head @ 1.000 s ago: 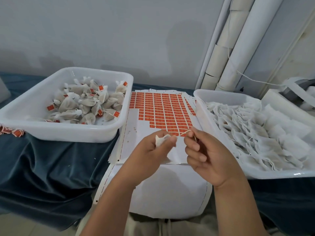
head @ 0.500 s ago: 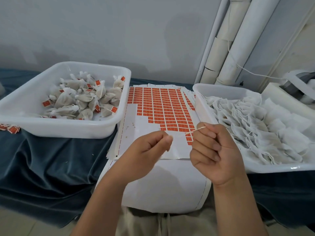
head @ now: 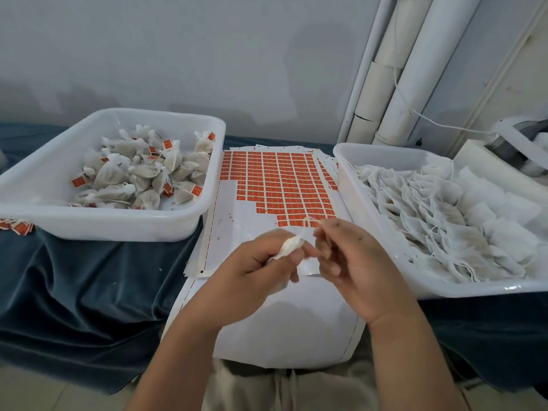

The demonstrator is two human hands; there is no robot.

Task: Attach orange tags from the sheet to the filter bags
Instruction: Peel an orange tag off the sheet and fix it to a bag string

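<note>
A white sheet of orange tags lies in the middle, between two white tubs; its near rows are bare backing. My left hand pinches a small white filter bag over the sheet's near part. My right hand holds the bag's thin string between thumb and forefinger, just right of the bag. The left tub holds several filled bags with orange tags on them. The right tub is full of white bags with loose strings and no tags.
A dark blue cloth covers the table. More white backing paper hangs over the near edge towards my lap. Loose orange tags lie left of the left tub. White pipes stand at the back right, a tape roll beyond.
My hands have come back together over the sheet. The bag shows again between my left fingers, and my right hand has lowered with the string, which now curves up from the bag.
</note>
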